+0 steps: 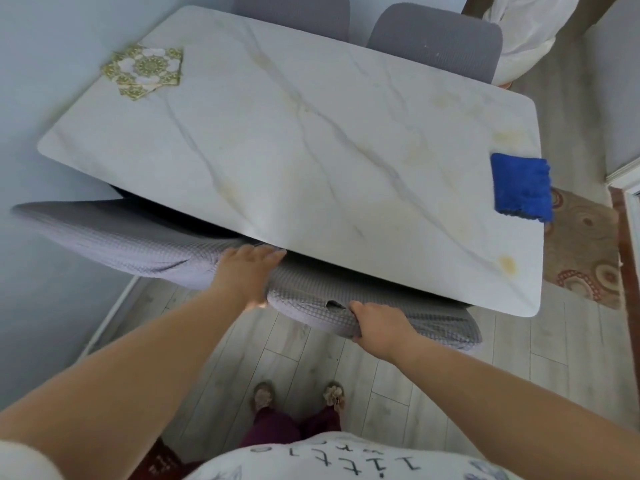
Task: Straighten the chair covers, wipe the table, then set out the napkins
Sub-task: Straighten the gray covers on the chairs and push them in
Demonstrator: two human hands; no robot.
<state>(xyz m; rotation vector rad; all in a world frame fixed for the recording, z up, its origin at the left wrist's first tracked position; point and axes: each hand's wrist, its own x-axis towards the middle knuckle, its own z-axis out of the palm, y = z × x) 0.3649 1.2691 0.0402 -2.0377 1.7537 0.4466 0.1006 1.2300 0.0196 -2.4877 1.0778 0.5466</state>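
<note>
Chair-cover step: left hand spread flat on near chair cover, right hand gripping its edge; probably needs tugging smooth next.

I read table white marble, grey-yellow veins; chair cover grey waffle weave; cloth bright blue; napkins gold-white mandala print; rug beige, red rings.

Glossy marble-look table, waffle-textured cloth chair cover.

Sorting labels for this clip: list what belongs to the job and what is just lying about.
Job: grey waffle-weave chair cover, white marble-look table, blue folded cloth, gold-patterned paper napkins.
Lying about: round-patterned floor rug, white fabric bundle.
</note>
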